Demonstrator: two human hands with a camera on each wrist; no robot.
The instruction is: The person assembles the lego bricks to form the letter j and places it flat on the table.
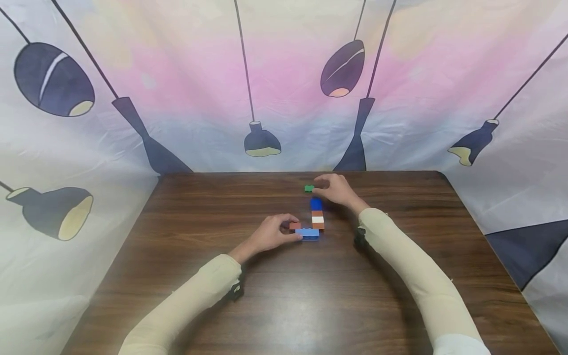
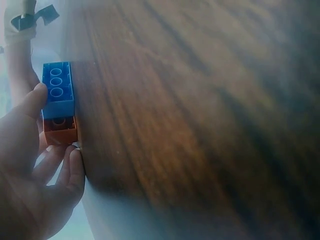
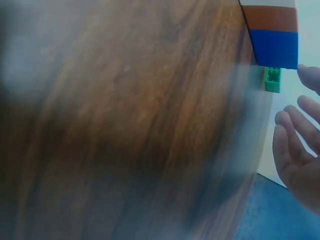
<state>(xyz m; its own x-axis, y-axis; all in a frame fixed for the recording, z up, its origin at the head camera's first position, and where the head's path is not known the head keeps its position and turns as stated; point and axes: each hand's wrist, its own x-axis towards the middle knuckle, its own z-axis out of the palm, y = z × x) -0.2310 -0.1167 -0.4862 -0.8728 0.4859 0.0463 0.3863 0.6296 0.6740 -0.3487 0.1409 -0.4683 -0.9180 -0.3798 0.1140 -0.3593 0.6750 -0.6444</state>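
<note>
My left hand (image 1: 271, 231) grips a light blue brick (image 1: 309, 234) and a reddish-brown brick (image 1: 295, 226) stuck to its end. In the left wrist view, the thumb lies on the side of the blue brick (image 2: 58, 107), whose hollow underside faces the camera. The fingertips sit at the brown brick's end (image 2: 61, 136). A stacked row of brown, white and dark blue bricks (image 1: 316, 204) runs back from the light blue brick's right end. My right hand (image 1: 337, 190) is over the table with its fingers loosely bent, beside a small green brick (image 1: 309, 189).
A dark wood-grain table (image 1: 284, 301) carries all the bricks, its back edge just beyond the green brick. A printed cloth (image 1: 293, 84) with hanging-lamp pictures surrounds the table's back and sides.
</note>
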